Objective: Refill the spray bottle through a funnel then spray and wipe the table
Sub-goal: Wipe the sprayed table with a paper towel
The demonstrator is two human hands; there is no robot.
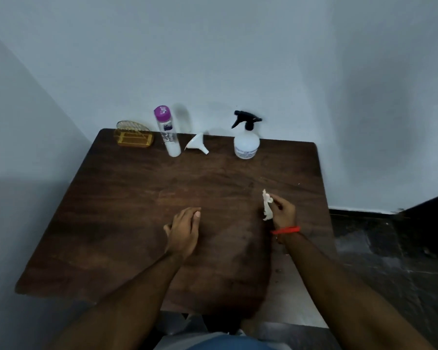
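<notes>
A white spray bottle with a black trigger head stands upright at the back of the dark wooden table. Left of it a white funnel lies on its side. Further left stands a clear bottle with a purple cap. My right hand pinches a crumpled white tissue just above the table's right middle. My left hand rests over the table's centre with relaxed fingers, holding nothing.
A gold wire holder sits at the table's back left corner. The table stands against a white wall, with another wall close on the left. Dark floor lies to the right of the table.
</notes>
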